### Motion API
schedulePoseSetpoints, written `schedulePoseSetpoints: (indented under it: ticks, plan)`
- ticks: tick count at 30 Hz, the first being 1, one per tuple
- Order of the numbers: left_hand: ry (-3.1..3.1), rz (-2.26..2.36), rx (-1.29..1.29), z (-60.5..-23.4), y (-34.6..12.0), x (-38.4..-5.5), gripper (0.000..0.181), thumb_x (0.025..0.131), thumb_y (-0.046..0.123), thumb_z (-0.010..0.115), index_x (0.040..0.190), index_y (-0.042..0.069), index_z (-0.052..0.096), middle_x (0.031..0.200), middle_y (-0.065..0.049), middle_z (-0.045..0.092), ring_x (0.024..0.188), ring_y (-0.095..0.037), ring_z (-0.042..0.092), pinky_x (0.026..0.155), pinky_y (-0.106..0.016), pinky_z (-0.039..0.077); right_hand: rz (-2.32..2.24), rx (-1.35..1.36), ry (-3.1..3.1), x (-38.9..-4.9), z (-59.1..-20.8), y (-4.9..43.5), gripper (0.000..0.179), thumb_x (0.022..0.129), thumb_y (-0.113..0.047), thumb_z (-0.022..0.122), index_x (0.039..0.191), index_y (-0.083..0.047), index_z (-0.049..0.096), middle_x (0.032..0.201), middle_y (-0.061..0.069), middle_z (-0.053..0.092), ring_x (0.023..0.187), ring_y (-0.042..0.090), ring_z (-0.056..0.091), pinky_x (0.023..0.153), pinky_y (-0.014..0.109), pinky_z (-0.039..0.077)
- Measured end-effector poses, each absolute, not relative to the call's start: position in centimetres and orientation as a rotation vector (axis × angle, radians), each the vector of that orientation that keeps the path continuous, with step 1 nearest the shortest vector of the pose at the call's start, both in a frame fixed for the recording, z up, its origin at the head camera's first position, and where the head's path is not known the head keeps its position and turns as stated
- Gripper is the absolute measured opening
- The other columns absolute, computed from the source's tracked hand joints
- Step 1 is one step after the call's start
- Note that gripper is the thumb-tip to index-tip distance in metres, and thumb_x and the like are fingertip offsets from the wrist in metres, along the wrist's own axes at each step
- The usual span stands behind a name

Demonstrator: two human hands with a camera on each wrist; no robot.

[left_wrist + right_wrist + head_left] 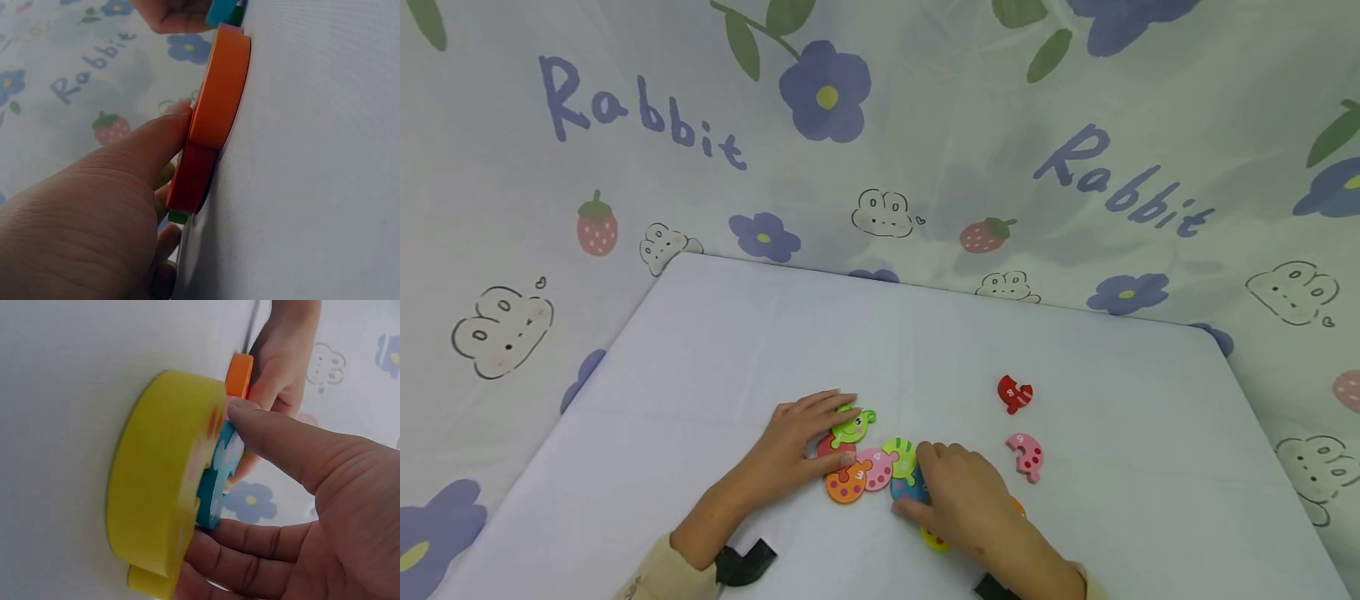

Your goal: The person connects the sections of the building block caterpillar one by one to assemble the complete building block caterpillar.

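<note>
A curved row of colourful wooden caterpillar puzzle pieces lies on the white table. My left hand (796,435) rests at its left end, fingers over the smiling green head piece (852,427) and thumb on the red piece (191,178) beside the orange piece (846,486). A pink piece (876,469) and a light green piece (902,457) follow. My right hand (964,492) pinches the blue piece (907,487) below the light green one, its thumb on the near side and fingers on the far side. A yellow piece (156,475) lies under that hand, largely hidden in the head view.
To the right lie a loose red piece (1015,394) and a loose pink piece (1027,457). An orange piece (1017,506) peeks out beside the right wrist. Black straps (747,564) show near both wrists. A patterned curtain (925,125) hangs behind the table (760,333).
</note>
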State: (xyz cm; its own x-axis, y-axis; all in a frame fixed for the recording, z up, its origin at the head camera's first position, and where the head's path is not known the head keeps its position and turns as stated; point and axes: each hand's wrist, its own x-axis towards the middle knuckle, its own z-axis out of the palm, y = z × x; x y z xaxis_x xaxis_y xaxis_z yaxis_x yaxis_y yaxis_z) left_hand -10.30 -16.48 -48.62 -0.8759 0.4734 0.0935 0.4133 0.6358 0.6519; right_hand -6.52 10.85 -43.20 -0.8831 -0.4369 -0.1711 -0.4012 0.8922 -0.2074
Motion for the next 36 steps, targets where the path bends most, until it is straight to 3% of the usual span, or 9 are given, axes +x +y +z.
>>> schedulePoseSetpoints:
  ticks: [9,16,28,36]
  plan:
    - [2.767,1.070,0.756,-48.5,-16.5,-10.3,0.067,0.092,0.057,0.075,0.150,0.028,0.060,0.161,0.012,0.045,0.153,-0.018,0.033,0.110,-0.055,0.029,-0.257,-0.603,2.803,-6.8,-43.2,10.9,0.064,0.079,-0.058,0.087,0.111,-0.006,0.067,0.087,-0.001,0.062,0.075,0.015,0.051,0.070,0.035,0.053]
    - [2.762,1.067,0.750,-48.6,-16.4,-10.4,0.067,0.092,0.057,0.075,0.150,0.029,0.059,0.161,0.013,0.044,0.153,-0.017,0.032,0.110,-0.055,0.028,-0.308,-0.589,2.687,-7.5,-42.6,11.8,0.070,0.077,-0.058,0.088,0.123,-0.008,0.069,0.101,0.000,0.068,0.087,0.016,0.057,0.079,0.040,0.057]
    - [2.803,1.085,0.780,-48.5,-16.3,-10.2,0.068,0.091,0.052,0.078,0.150,0.023,0.061,0.159,0.006,0.048,0.151,-0.021,0.037,0.105,-0.056,0.032,-0.388,-0.543,2.605,-7.9,-41.6,14.5,0.052,0.087,-0.046,0.083,0.124,-0.012,0.072,0.113,-0.002,0.070,0.109,0.021,0.063,0.095,0.048,0.055]
    - [2.829,1.064,0.770,-48.6,-16.2,-10.4,0.067,0.091,0.050,0.080,0.149,0.022,0.061,0.159,0.005,0.049,0.149,-0.021,0.039,0.104,-0.055,0.034,-0.261,-0.657,2.643,-6.4,-41.7,15.5,0.064,0.074,-0.055,0.091,0.119,-0.014,0.073,0.109,-0.004,0.065,0.101,0.017,0.057,0.084,0.041,0.057]
